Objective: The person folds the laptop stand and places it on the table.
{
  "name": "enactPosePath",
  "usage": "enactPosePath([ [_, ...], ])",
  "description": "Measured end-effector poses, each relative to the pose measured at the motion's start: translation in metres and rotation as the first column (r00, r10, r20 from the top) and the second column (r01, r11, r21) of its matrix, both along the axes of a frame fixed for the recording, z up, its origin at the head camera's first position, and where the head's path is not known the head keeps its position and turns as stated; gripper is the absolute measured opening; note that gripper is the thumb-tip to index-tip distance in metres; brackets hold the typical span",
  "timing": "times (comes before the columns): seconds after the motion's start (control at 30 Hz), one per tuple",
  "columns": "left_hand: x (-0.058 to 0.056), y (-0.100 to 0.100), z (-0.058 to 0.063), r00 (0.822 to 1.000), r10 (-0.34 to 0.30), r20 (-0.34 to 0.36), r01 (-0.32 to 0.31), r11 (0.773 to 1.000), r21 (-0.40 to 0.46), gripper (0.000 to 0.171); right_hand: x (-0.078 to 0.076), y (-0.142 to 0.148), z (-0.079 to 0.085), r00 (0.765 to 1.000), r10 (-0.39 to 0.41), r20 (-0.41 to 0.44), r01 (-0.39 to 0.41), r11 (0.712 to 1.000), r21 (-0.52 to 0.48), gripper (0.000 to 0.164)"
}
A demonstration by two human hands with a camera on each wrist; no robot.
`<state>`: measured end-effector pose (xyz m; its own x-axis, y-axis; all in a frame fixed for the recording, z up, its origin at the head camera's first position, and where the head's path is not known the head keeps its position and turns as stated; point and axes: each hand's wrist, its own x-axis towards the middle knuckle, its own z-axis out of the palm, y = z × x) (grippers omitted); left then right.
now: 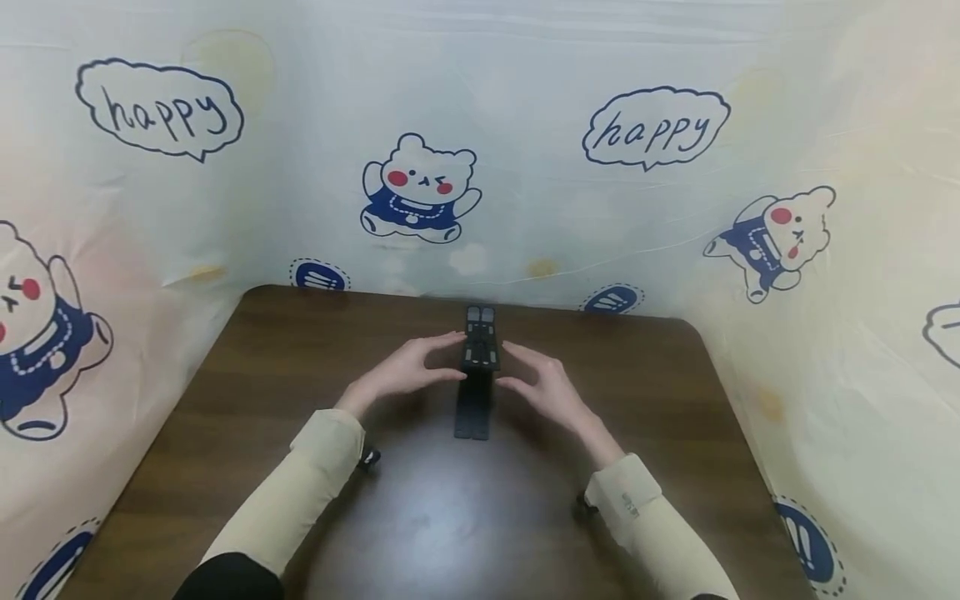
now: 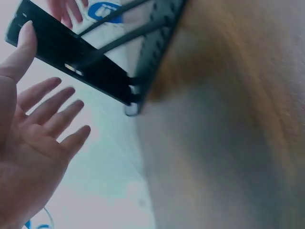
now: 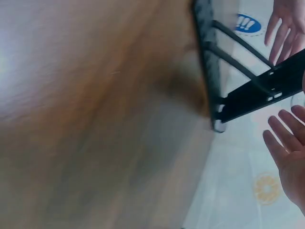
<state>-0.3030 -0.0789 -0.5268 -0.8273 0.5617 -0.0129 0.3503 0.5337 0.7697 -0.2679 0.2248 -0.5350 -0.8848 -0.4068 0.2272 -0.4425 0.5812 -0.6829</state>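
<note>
A black folding stand (image 1: 480, 357) stands near the back of the table, its upper plate tilted over a ridged base. Two thin struts (image 2: 128, 38) join plate and base in the left wrist view. My left hand (image 1: 403, 369) is at the stand's left side, fingers and thumb spread apart. In the left wrist view its thumb (image 2: 26, 45) overlaps the plate's end. On the opposite side, my right hand (image 1: 546, 387) mirrors it, fingertips close to the stand's right edge. The right wrist view shows this hand's fingers (image 3: 286, 133) extended below the plate (image 3: 248, 99).
The brown wooden table (image 1: 300, 342) has rounded back corners and a glossy patch of reflected light. A pale curtain (image 1: 525, 50) with bear drawings and "happy" bubbles hangs close behind and along both sides. Dark wrist cameras (image 1: 369, 457) sit below both sleeve cuffs.
</note>
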Motion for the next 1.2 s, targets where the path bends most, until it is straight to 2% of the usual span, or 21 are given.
enactPosePath([
  [0.1, 0.005, 0.006, 0.011, 1.0, 0.001, -0.012, -0.001, 1.0, -0.009, 0.075, -0.002, -0.004, 0.007, 0.999, 0.039, -0.019, -0.039, 0.999, -0.003, 0.063],
  [0.23, 0.007, 0.009, 0.016, 1.0, -0.008, -0.011, 0.008, 1.0, -0.023, 0.069, -0.003, -0.01, 0.008, 0.998, 0.057, -0.014, -0.057, 0.998, -0.005, 0.062],
  [0.43, 0.006, 0.012, 0.012, 0.999, -0.037, -0.015, 0.037, 0.999, -0.011, 0.062, -0.005, -0.014, 0.003, 0.999, 0.048, -0.012, -0.048, 0.999, -0.013, 0.054],
  [0.67, 0.008, 0.014, 0.007, 1.0, 0.005, -0.019, -0.005, 1.0, 0.01, 0.058, -0.005, -0.016, 0.003, 0.999, 0.046, -0.018, -0.046, 0.999, -0.015, 0.046],
  [0.8, 0.008, 0.016, 0.01, 0.998, 0.038, -0.04, -0.039, 0.999, -0.028, 0.057, -0.006, -0.019, 0.004, 0.998, 0.03, -0.062, -0.029, 0.999, 0.015, 0.04],
  [0.97, 0.009, 0.02, 0.018, 0.996, 0.043, -0.084, -0.051, 0.994, -0.098, 0.056, -0.009, -0.021, 0.007, 0.996, 0.004, -0.087, 0.0, 0.999, 0.053, 0.035],
  [1.2, 0.007, 0.025, 0.025, 0.995, 0.064, -0.081, -0.075, 0.987, -0.142, 0.052, -0.017, -0.024, 0.015, 0.995, -0.006, -0.098, 0.015, 0.996, 0.09, 0.032],
])
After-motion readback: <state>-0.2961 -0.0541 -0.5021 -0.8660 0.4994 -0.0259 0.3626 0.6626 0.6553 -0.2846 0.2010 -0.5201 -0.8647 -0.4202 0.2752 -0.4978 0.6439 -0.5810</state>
